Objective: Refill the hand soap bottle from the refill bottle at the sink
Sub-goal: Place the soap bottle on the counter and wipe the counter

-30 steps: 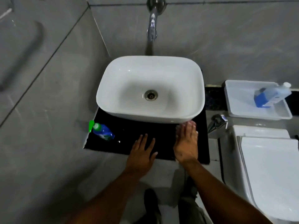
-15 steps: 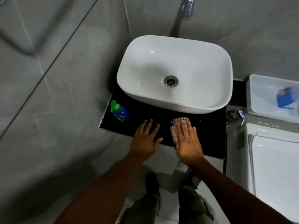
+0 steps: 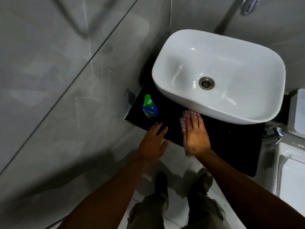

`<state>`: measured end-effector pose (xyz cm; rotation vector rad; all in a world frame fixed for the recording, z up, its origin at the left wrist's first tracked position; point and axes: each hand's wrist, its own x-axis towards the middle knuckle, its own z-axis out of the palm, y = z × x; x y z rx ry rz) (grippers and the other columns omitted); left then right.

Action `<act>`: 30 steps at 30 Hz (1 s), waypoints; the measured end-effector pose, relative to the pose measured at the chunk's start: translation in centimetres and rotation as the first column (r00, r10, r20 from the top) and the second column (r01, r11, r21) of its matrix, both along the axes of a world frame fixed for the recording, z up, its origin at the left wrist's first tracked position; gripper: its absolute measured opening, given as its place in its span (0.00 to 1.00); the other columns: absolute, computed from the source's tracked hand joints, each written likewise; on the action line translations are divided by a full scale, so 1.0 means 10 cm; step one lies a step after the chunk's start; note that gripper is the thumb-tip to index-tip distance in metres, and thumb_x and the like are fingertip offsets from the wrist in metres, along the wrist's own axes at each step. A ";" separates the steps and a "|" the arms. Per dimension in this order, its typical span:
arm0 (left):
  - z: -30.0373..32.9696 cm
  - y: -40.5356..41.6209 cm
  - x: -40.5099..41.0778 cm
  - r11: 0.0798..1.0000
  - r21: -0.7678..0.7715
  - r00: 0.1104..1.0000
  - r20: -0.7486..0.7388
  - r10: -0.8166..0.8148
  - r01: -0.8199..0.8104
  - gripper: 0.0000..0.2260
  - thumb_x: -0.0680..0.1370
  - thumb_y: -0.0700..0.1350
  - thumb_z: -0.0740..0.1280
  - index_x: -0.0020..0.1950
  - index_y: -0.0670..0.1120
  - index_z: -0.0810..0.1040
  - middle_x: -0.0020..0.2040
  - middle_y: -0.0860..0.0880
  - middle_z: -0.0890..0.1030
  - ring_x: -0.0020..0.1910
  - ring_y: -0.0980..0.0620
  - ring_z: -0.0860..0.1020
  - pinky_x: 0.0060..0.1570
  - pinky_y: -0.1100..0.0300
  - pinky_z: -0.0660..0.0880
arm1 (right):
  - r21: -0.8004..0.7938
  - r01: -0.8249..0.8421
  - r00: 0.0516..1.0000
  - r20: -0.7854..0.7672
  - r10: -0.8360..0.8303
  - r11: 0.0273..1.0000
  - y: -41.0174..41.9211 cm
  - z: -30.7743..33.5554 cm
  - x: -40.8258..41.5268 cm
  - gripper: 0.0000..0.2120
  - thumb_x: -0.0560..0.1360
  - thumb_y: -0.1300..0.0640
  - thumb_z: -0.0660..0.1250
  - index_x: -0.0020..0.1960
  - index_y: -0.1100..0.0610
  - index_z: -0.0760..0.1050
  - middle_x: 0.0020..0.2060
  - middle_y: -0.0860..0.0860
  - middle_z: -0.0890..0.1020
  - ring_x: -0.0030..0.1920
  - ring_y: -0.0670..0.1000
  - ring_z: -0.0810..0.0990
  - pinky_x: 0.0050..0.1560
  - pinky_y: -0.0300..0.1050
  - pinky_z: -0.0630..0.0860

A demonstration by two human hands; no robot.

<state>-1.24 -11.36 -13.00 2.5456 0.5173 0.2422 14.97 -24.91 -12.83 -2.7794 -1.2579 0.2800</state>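
A small blue soap bottle with a green pump top (image 3: 149,107) stands on the black counter (image 3: 231,139) at its left corner, left of the white sink basin (image 3: 222,52). My left hand (image 3: 152,142) hovers flat and empty at the counter's front edge, just below and right of the bottle, apart from it. My right hand (image 3: 194,133) lies flat on the counter with its fingertips against the basin's front wall, holding nothing. The refill bottle is out of view.
A chrome tap (image 3: 249,5) shows at the top right on the grey tiled wall (image 3: 66,80). The edge of a white tray (image 3: 299,111) and a white toilet cistern (image 3: 292,171) sit at the right. A chrome valve (image 3: 272,134) pokes out beside the counter.
The view has swung left and down, so the sink sits further right and the tray with the blue refill bottle has left the frame. Both hands stay flat near the counter's front.
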 end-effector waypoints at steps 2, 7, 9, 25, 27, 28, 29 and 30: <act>0.06 0.00 -0.04 0.946 -0.173 0.957 0.057 0.286 -0.273 0.30 0.77 0.50 0.72 0.75 0.40 0.67 0.74 0.37 0.68 0.73 0.40 0.66 0.73 0.47 0.67 | 0.013 -0.058 0.998 -0.039 0.058 0.998 0.18 0.00 -0.07 0.31 0.81 0.51 0.48 0.80 0.58 0.41 0.80 0.57 0.47 0.80 0.59 0.41 0.78 0.57 0.47; 0.29 0.28 0.28 0.740 -0.399 0.774 0.108 0.624 -0.541 0.53 0.63 0.55 0.83 0.78 0.43 0.56 0.76 0.41 0.63 0.76 0.45 0.61 0.74 0.56 0.61 | 0.006 -0.196 0.981 -0.017 0.196 0.981 -0.23 -0.01 -0.09 0.28 0.82 0.49 0.41 0.80 0.56 0.44 0.80 0.55 0.47 0.80 0.58 0.40 0.78 0.59 0.49; 0.35 0.43 0.52 0.686 -0.487 0.755 0.081 0.651 -0.540 0.53 0.61 0.53 0.84 0.78 0.43 0.59 0.75 0.43 0.67 0.74 0.48 0.66 0.73 0.57 0.63 | 0.044 -0.172 0.985 -0.002 0.172 0.984 -0.18 -0.03 -0.07 0.28 0.82 0.50 0.43 0.80 0.57 0.45 0.80 0.57 0.49 0.80 0.59 0.41 0.78 0.59 0.49; 0.69 0.50 -0.74 0.666 -0.480 0.692 0.155 0.706 -0.571 0.35 0.61 0.53 0.81 0.66 0.57 0.74 0.57 0.50 0.82 0.54 0.52 0.83 0.55 0.59 0.82 | -0.283 -0.640 0.738 0.033 0.674 0.714 0.96 0.10 -0.04 0.50 0.67 0.47 0.65 0.78 0.58 0.40 0.79 0.62 0.44 0.78 0.67 0.38 0.76 0.64 0.42; 0.71 0.48 -0.79 0.668 -0.481 0.692 0.159 0.704 -0.568 0.34 0.61 0.52 0.81 0.65 0.57 0.74 0.56 0.50 0.82 0.54 0.51 0.83 0.55 0.54 0.82 | -0.226 -0.572 0.796 0.077 0.600 0.789 1.40 0.19 -0.13 0.49 0.68 0.45 0.66 0.79 0.62 0.44 0.79 0.65 0.46 0.77 0.69 0.41 0.76 0.65 0.42; 0.72 0.49 -0.79 0.669 -0.476 0.688 0.167 0.706 -0.570 0.34 0.61 0.52 0.81 0.65 0.56 0.75 0.56 0.50 0.82 0.53 0.52 0.83 0.55 0.52 0.82 | -0.194 -0.586 0.793 0.066 0.606 0.787 1.63 0.23 -0.22 0.47 0.70 0.46 0.65 0.79 0.63 0.45 0.78 0.66 0.47 0.77 0.69 0.41 0.76 0.66 0.42; 0.72 0.49 -0.77 0.669 -0.471 0.682 0.176 0.710 -0.575 0.34 0.61 0.52 0.81 0.65 0.56 0.75 0.56 0.50 0.83 0.53 0.52 0.83 0.56 0.51 0.82 | -0.176 -0.618 0.773 0.046 0.633 0.767 1.75 0.26 -0.32 0.46 0.70 0.48 0.65 0.78 0.64 0.46 0.78 0.66 0.49 0.77 0.70 0.42 0.76 0.66 0.42; 0.73 0.49 -0.76 0.660 -0.473 0.670 0.179 0.721 -0.584 0.34 0.61 0.51 0.82 0.65 0.55 0.75 0.56 0.49 0.83 0.53 0.52 0.83 0.56 0.51 0.82 | -0.167 -0.675 0.723 0.046 0.689 0.719 1.77 0.24 -0.39 0.46 0.69 0.50 0.67 0.78 0.65 0.49 0.78 0.67 0.51 0.77 0.70 0.45 0.76 0.67 0.44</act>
